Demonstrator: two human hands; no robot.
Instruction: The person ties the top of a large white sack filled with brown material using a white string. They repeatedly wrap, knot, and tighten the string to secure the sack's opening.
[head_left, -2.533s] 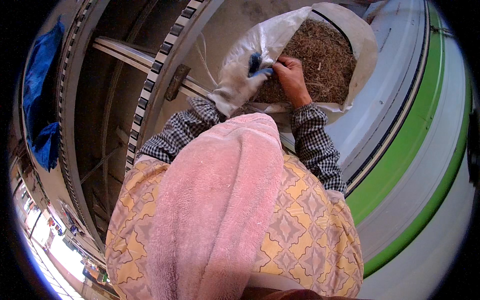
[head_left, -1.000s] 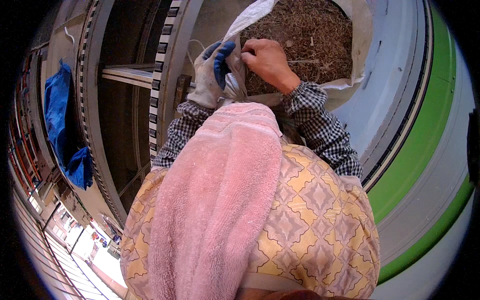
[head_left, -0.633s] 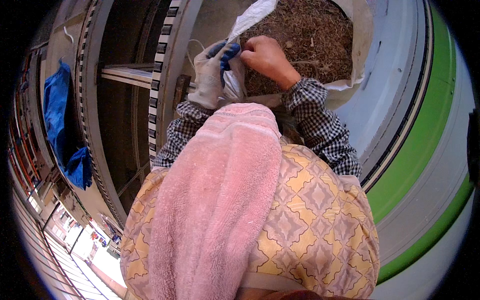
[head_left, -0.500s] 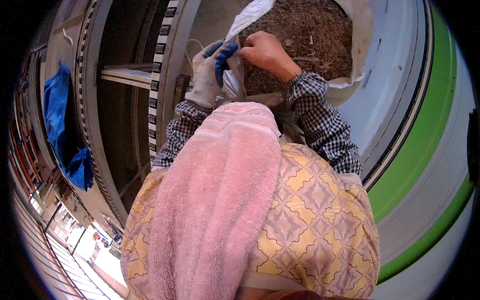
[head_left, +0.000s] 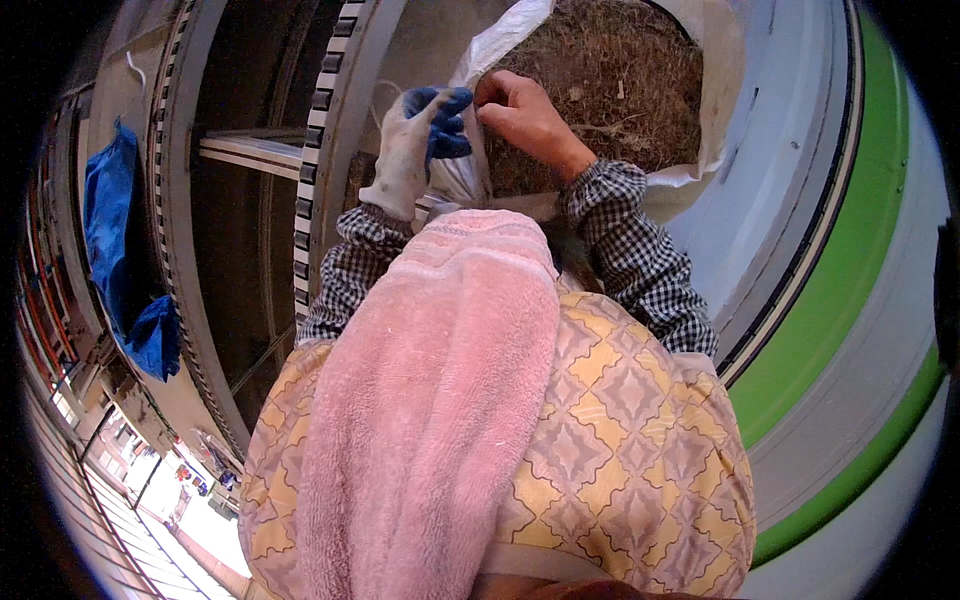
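A white woven sack (head_left: 716,120) stands in front of me with its mouth wide, full of dry brown fibrous material (head_left: 625,95). My right hand (head_left: 537,122) is bare and pinches the sack's left rim between thumb and bent fingers. Close beside it, my left hand (head_left: 412,140) wears a pale glove with blue-coated fingers. Those fingers are curled together near the outside of the rim; what they hold, if anything, cannot be made out. Pale sack cloth hangs in folds below the two hands.
To the left runs a metal frame with a black-and-white toothed strip (head_left: 309,190); a blue cloth (head_left: 112,230) hangs beyond it. A curved grey and green panel (head_left: 850,290) closes in the right side. A pink towel (head_left: 430,390) hangs over my patterned apron (head_left: 620,440).
My gloved left hand has turned, showing more of its blue fingers, and sits slightly apart from the right. My right hand has shifted a little downward, still at the sack's rim.
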